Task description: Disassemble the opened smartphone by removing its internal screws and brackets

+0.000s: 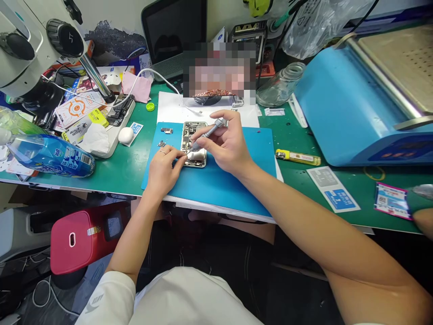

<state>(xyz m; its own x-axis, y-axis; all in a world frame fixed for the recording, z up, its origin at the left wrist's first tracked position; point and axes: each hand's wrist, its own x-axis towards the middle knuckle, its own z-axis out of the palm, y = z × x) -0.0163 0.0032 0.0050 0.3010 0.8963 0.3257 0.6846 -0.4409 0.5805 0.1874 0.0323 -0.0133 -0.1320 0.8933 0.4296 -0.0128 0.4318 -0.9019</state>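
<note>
One opened phone (pixel 195 145) lies at twelve o'clock; the right hand (pixel 230 145) has fingers clamped on a screwdriver (pixel 213 129), angled probably for aim; the left hand (pixel 163 168), finger grip unclear, seemingly steadies the eight-o'clock edge.

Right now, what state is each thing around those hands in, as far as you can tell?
Phone: opened up, insides exposed.
Grey screwdriver: slanted, tip down at the phone.
Right hand: gripping the screwdriver.
Left hand: fingertips at the phone's left edge; whether they pinch anything is unclear.
Blue mat: spread flat under the phone.
Screen: dark.
Glass jar: no lid visible.
</note>
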